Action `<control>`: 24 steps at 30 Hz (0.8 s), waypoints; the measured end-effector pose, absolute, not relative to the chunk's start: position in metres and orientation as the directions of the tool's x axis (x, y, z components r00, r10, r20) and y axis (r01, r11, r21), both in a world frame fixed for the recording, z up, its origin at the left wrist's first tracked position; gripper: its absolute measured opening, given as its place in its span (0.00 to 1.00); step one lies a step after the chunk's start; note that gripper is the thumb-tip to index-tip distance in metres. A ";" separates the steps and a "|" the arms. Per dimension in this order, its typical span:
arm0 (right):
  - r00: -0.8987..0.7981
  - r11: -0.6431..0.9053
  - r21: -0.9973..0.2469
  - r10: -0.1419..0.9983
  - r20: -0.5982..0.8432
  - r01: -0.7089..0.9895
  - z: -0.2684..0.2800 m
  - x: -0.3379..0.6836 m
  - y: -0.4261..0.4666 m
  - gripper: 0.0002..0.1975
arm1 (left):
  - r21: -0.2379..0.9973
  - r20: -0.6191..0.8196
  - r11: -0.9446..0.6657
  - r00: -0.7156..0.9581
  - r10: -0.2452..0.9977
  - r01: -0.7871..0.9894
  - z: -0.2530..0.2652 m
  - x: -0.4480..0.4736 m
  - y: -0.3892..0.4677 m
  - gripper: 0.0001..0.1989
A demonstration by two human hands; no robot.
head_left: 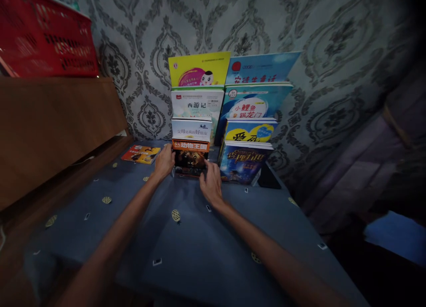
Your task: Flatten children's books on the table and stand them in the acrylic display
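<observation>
Both hands on the front book (pixel 190 158), titled 动物王国, standing lowest in the left column of a tiered display: left hand (pixel 164 161) gripping its left edge, right hand (pixel 211 183) with fingers closed against its right edge. Behind it, 西游记 (pixel 197 104); alongside, 小鲤鱼跳龙门 (pixel 250 104). Underneath, blue patterned tablecloth (pixel 186 249); behind, grey damask wallpaper (pixel 333 54).

Rear books (pixel 199 69) half hidden
</observation>
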State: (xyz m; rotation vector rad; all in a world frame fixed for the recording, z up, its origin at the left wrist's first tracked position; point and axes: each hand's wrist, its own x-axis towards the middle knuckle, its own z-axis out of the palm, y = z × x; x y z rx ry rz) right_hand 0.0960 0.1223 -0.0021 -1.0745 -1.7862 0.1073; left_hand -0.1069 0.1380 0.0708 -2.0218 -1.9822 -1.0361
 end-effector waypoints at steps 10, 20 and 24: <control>-0.404 0.695 -0.326 0.666 0.627 0.641 -0.009 0.065 0.125 0.28 | 0.408 0.602 -0.288 -0.018 0.798 0.866 0.057 -0.120 0.142 0.06; -0.377 0.709 -0.288 0.621 0.687 0.644 -0.024 0.063 0.127 0.28 | 0.134 0.349 0.229 -0.262 0.900 0.964 0.001 -0.202 0.151 0.18; -0.373 0.707 -0.274 0.613 0.696 0.652 -0.027 0.062 0.129 0.27 | -0.020 0.184 0.339 -0.330 0.926 0.941 0.003 -0.220 0.171 0.25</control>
